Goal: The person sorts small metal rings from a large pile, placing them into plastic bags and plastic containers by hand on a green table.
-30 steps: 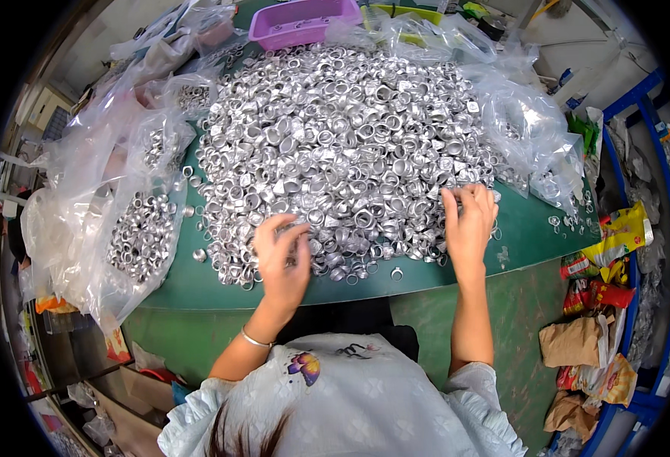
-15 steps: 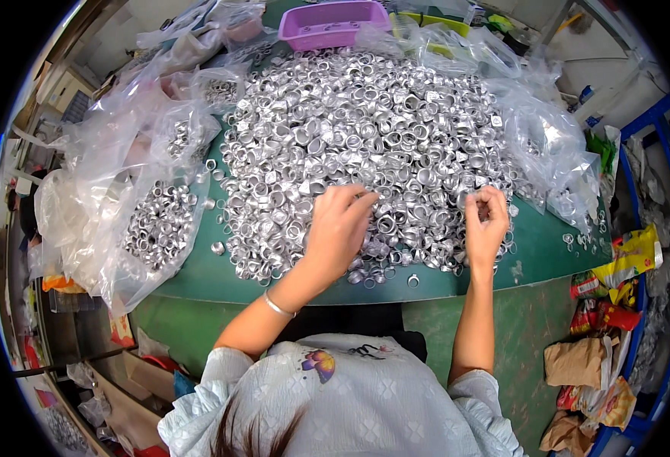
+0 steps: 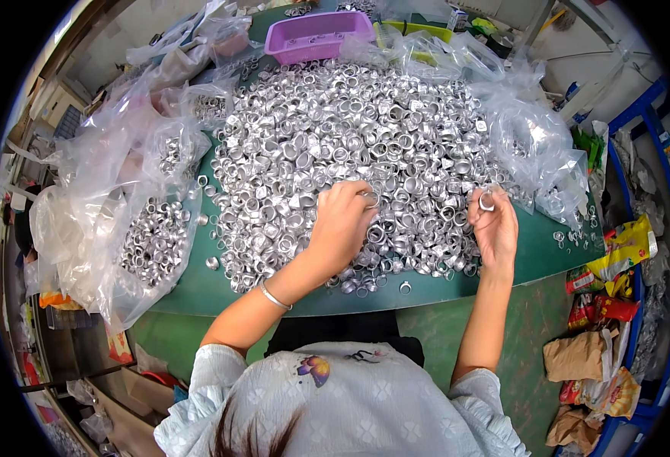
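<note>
A wide heap of silver-coloured rings (image 3: 304, 137) covers the middle of the green table (image 3: 228, 297). Over its front part, my left hand (image 3: 341, 225) is closed, with a ring (image 3: 371, 199) pinched at the fingertips. Further right, my right hand (image 3: 496, 232) holds up another ring (image 3: 487, 201) between thumb and fingers, its round opening visible. That hand is raised at the heap's right edge. One loose ring (image 3: 405, 287) lies near the table's front edge, between my forearms.
Clear plastic bags (image 3: 83, 236) with rings spilling out lie on the left; another bag (image 3: 533, 133) lies on the right. A purple basin (image 3: 319, 36) and a green basin (image 3: 418, 32) stand behind the heap. Snack packets (image 3: 624, 247) hang by a blue rack (image 3: 643, 114).
My right hand has lifted slightly and turned, so the ring in it now shows plainly. My left hand stays over the heap, its pinched ring now visible. The view has shifted a little.
</note>
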### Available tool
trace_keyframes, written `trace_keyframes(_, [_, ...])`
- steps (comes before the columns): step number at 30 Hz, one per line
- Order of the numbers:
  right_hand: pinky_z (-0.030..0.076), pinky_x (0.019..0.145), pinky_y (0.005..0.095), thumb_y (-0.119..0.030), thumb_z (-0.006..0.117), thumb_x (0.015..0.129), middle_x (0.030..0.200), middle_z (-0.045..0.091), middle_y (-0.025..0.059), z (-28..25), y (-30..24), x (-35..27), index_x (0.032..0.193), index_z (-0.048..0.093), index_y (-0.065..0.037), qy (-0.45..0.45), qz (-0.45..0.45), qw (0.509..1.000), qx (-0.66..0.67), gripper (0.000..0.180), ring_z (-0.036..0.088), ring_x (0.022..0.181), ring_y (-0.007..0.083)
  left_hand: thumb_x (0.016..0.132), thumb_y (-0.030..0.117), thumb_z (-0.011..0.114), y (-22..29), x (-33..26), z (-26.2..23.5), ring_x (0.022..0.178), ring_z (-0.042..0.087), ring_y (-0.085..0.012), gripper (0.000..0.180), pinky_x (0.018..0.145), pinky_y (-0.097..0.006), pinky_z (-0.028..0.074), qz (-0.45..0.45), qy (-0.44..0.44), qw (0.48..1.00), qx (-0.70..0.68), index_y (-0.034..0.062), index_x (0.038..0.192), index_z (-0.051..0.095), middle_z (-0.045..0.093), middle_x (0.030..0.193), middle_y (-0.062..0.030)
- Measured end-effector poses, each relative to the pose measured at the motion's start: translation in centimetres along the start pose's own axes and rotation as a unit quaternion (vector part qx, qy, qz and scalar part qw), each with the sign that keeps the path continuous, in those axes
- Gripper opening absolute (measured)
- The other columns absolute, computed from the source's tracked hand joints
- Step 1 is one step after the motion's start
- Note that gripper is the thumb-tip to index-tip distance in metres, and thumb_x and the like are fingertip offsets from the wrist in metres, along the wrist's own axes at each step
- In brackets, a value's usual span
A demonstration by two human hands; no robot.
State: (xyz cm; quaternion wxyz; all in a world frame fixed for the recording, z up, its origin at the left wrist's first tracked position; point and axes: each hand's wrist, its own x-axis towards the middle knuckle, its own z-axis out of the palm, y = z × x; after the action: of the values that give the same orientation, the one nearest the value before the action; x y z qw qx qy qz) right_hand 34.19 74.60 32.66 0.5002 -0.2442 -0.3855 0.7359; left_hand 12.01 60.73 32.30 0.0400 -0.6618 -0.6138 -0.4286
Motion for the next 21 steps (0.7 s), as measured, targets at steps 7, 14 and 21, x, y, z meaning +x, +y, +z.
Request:
trace_keyframes(7, [0.045, 0.066, 0.0373, -0.009, 0.061, 0.079, 0.086, 0.052, 0.0118, 1.8, 0.5, 3.1, 0.106, 0.058, -0.009, 0.079, -0.31, 0.644, -0.695, 0.027, 0.056, 0.077, 0.0261, 0.082, -0.003, 0.048, -1.0, 3.1, -0.2, 0.075, 0.05, -0.0083, 0.022, 0.066, -0.021, 0.043, -0.263, 0.034, 0.887, -0.379, -0.0006, 0.103, 0.053, 0.055, 0.096, -0.0069])
trace_keyframes(14, [0.043, 0.053, 0.0336, -0.006, 0.053, 0.083, 0.089, 0.055, 0.0113, -0.2, 1.3, 5.1, 0.09, 0.054, -0.004, 0.068, -0.283, 0.795, -0.533, 0.008, 0.055, 0.07, 0.0251, 0.084, 0.012, 0.058, -1.2, 7.4, -1.0, 0.081, 0.051, -0.0135, 0.022, 0.069, -0.026, 0.042, -0.19, -0.052, 0.963, -0.182, 0.0039, 0.104, 0.058, 0.051, 0.087, -0.005])
trace_keyframes(21, [0.03, 0.04, 0.0189, -0.007, 0.049, 0.082, 0.097, 0.053, 0.0138, 0.7, -2.1, 4.9, 0.105, 0.053, -0.003, 0.052, 0.143, 0.964, 0.219, 0.024, 0.042, 0.06, 0.0136, 0.075, 0.012, 0.066, -3.0, 11.1, 3.0, 0.095, 0.049, -0.03, 0.03, 0.085, -0.038, 0.041, -0.001, -0.13, 0.991, 0.042, 0.0002, 0.101, 0.058, 0.052, 0.099, -0.0136])
